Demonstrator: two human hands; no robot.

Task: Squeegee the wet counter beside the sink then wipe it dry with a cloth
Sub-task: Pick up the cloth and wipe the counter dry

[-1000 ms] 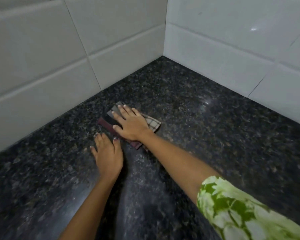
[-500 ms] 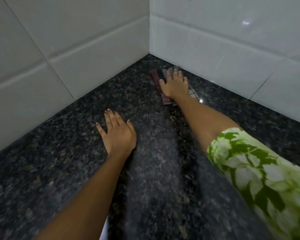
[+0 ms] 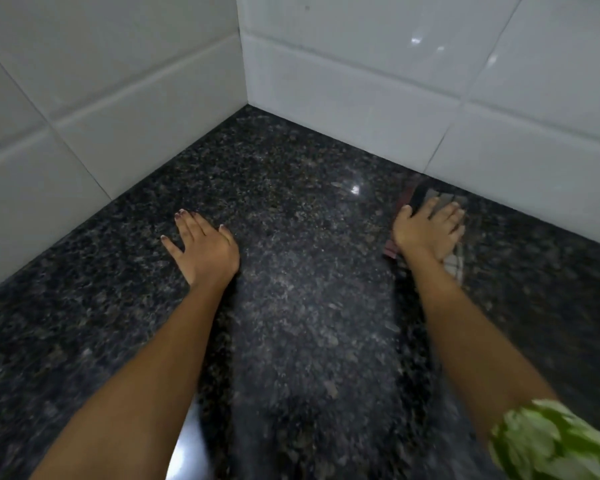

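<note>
A dark speckled granite counter (image 3: 309, 306) fills the corner between two tiled walls. My right hand (image 3: 426, 230) presses flat on a folded checked cloth (image 3: 452, 263), maroon, grey and white, close to the right-hand wall; most of the cloth is hidden under the palm. My left hand (image 3: 205, 247) lies flat on the bare counter to the left, fingers spread, holding nothing. No squeegee or sink is in view.
White tiled walls (image 3: 136, 109) meet at the corner straight ahead and bound the counter on the left and right. A bright strip at the counter's near edge (image 3: 187, 455) shows below my left forearm. A green-and-white sleeve (image 3: 551, 445) covers my right upper arm.
My right hand has slid the cloth from beside my left hand into the corner, then rightwards along the right-hand wall. My left hand has stayed flat on the counter.
</note>
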